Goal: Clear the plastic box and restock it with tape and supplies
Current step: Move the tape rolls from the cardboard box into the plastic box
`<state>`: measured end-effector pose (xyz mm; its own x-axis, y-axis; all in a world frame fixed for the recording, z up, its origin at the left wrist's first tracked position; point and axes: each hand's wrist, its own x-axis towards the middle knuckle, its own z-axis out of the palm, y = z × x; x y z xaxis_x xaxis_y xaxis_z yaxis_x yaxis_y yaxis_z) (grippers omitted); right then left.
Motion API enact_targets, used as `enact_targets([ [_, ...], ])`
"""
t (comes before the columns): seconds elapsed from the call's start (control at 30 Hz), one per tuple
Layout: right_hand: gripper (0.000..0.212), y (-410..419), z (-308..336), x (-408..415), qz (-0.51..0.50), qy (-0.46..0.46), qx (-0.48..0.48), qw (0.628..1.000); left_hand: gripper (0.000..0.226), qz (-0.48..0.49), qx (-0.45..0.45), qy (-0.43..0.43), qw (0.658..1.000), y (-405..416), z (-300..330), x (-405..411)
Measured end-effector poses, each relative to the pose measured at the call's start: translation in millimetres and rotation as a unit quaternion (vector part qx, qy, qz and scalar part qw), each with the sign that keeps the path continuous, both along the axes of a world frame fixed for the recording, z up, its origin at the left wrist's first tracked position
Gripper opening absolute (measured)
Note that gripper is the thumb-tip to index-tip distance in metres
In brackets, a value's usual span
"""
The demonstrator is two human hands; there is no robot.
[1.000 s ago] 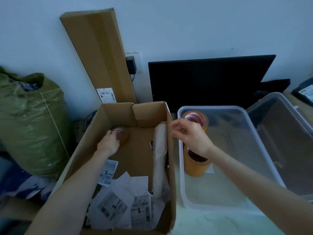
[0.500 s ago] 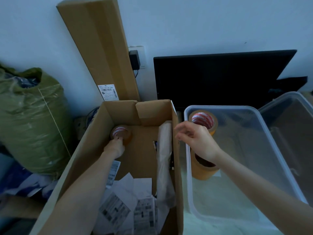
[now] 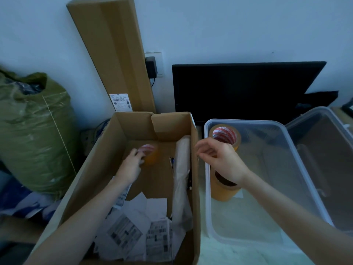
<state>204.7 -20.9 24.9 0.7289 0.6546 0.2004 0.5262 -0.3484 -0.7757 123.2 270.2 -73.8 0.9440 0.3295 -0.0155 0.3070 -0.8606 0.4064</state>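
Note:
A clear plastic box (image 3: 248,122) stands on the right. It holds two amber tape rolls: one with a red-and-white core (image 3: 225,135) in the far left corner, and another (image 3: 222,192) nearer me. My right hand (image 3: 219,161) hovers over the box's left edge between them, fingers loosely curled and holding nothing. Inside the open cardboard box (image 3: 107,153) on the left, my left hand (image 3: 131,166) grips a third amber tape roll (image 3: 150,154) by its left side; motion blurs it.
The cardboard box also holds loose shipping labels (image 3: 137,232) and a long white wrapped bundle (image 3: 181,176) along its right wall. A second clear tub (image 3: 324,150) overlaps the plastic box's right side. Behind stand a black monitor (image 3: 248,88), a tall leaning carton (image 3: 112,54) and a green sack (image 3: 32,131).
My left hand has shifted right across the cardboard box floor with the tape roll. The right hand has stayed over the plastic box's left edge. The camera has drifted slightly.

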Motion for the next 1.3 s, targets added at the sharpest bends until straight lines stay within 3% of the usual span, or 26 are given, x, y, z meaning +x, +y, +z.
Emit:
enact_targets([
  [0.17,0.044,-10.2,8.0,-2.2,-0.006,-0.004,-0.026,1.000,0.040,-0.139,0.033,-0.133,0.981,-37.4,54.3,-11.9],
  [0.33,0.064,-27.5,18.1,-11.5,0.029,-0.028,-0.046,0.998,0.039,-0.261,0.048,-0.181,0.947,-89.3,88.0,-18.4],
  [0.53,0.043,-70.7,19.9,-17.4,-0.034,-0.041,-0.044,0.998,0.034,-0.299,0.027,-0.207,0.931,-136.0,101.5,-19.9],
  [0.73,0.035,-107.9,11.8,-19.9,-0.070,-0.031,-0.080,0.994,0.040,-0.343,0.056,-0.195,0.917,-173.3,97.6,-13.3],
  [1.03,0.035,-119.5,-30.1,-9.0,-0.095,0.010,-0.080,0.992,0.031,-0.346,0.144,-0.193,0.907,-189.1,73.6,7.5],
  [1.3,0.038,-111.8,-52.3,-8.2,-0.116,0.047,-0.054,0.991,0.029,-0.320,0.143,-0.155,0.924,-189.3,65.0,10.7],
])
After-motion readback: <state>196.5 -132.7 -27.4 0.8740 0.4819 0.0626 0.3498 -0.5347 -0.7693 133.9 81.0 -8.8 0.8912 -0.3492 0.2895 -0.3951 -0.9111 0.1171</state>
